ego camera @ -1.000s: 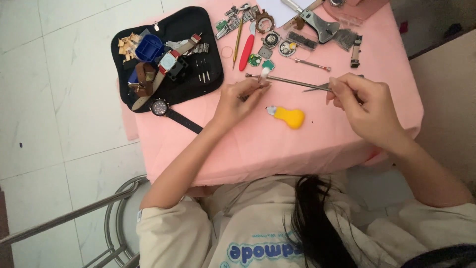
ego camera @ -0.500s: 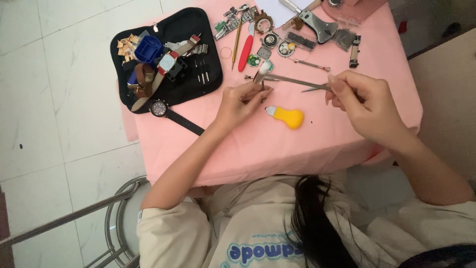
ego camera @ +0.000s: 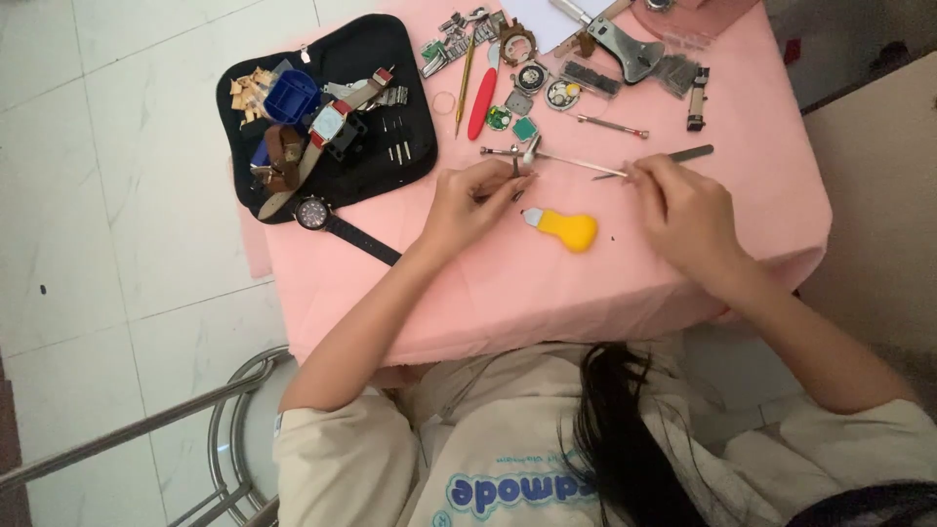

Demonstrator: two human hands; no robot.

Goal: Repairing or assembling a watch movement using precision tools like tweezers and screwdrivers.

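Left hand [ego camera: 473, 200] pinches a small part, too tiny to identify; right hand [ego camera: 683, 210] grasps tweezers [ego camera: 656, 162] beside the yellow opener [ego camera: 564, 229]; fine fitting work, I judge, needing steadiness.

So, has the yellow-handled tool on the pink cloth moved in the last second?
No. The yellow tool lies in the same spot, at the same distance right of the black wristwatch and with its pale tip at the same angle.
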